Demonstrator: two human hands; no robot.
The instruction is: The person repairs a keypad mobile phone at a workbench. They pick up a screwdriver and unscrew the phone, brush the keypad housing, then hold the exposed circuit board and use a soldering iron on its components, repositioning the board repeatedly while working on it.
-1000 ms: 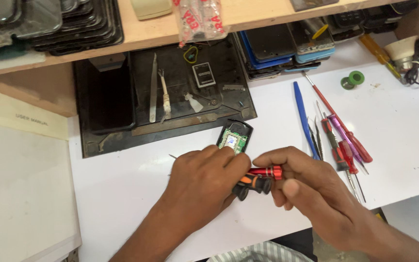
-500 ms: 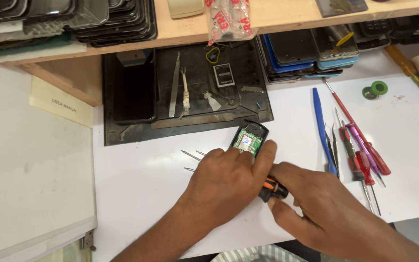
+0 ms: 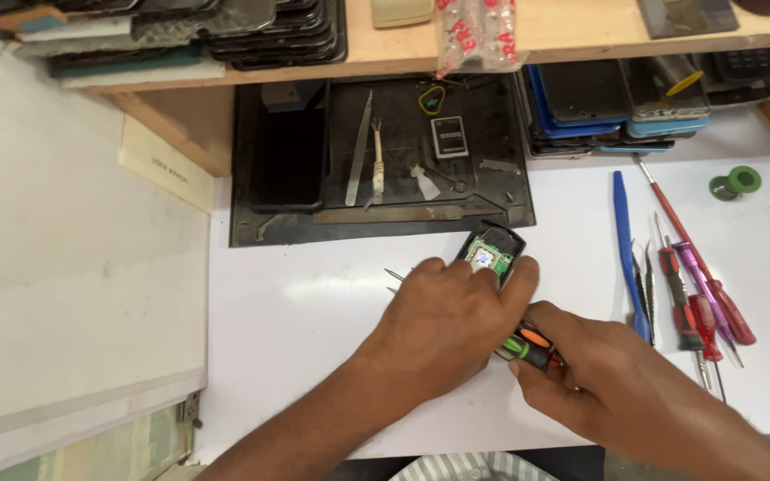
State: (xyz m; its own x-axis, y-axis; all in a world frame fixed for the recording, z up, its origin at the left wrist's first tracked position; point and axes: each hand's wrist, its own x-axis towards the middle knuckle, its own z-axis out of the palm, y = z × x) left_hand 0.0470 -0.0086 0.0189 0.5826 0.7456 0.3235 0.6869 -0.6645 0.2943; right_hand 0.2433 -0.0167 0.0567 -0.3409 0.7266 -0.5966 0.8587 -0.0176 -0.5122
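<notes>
My left hand (image 3: pixel 452 316) lies over a small opened device (image 3: pixel 490 252) with a black case and a green circuit board, pinning it to the white table (image 3: pixel 296 312); only the device's far end shows. My right hand (image 3: pixel 594 374) grips a screwdriver with an orange, green and black handle (image 3: pixel 528 343), its tip hidden under my left hand. Metal tweezer tips (image 3: pixel 394 278) poke out to the left of my left hand.
A black work mat (image 3: pixel 385 160) behind holds tweezers, a small battery and parts. To the right lie a blue pry tool (image 3: pixel 626 249) and several red and purple screwdrivers (image 3: pixel 697 285). A green ring (image 3: pixel 734 183) sits far right. Stacked phones fill the wooden shelf (image 3: pixel 536 36).
The view has shifted, so the bench appears further right and lower. My hands stay together over the device; the right hand with the screwdriver has tucked closer under the left.
</notes>
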